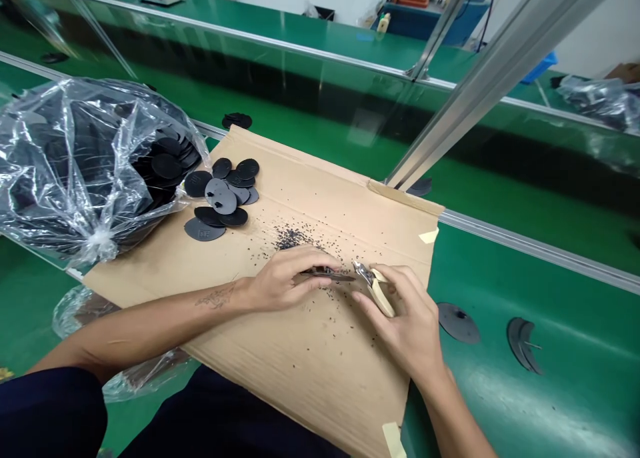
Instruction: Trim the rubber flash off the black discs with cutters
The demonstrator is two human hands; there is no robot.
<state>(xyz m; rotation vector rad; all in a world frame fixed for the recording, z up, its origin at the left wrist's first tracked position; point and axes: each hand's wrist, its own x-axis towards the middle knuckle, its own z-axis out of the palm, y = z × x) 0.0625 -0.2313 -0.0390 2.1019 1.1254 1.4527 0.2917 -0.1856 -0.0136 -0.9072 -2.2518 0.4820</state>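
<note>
Over the middle of the cardboard sheet (280, 325), my left hand (287, 278) pinches a thin black disc (337, 277), seen nearly edge-on. My right hand (407, 315) grips a pair of cutting nippers (376, 290) with cream handles. The metal jaws point toward the disc and sit a little apart from its right edge. Beneath and behind the hands lie many tiny black clippings (293, 237). A loose pile of black and grey discs (221, 197) rests at the cardboard's upper left.
A clear plastic bag (100, 171) full of black discs stands at the left. On the green surface to the right lie a dark disc (459, 323) and curved black pieces (523, 345). A metal post (450, 91) rises behind the cardboard, beside a metal rail (550, 248).
</note>
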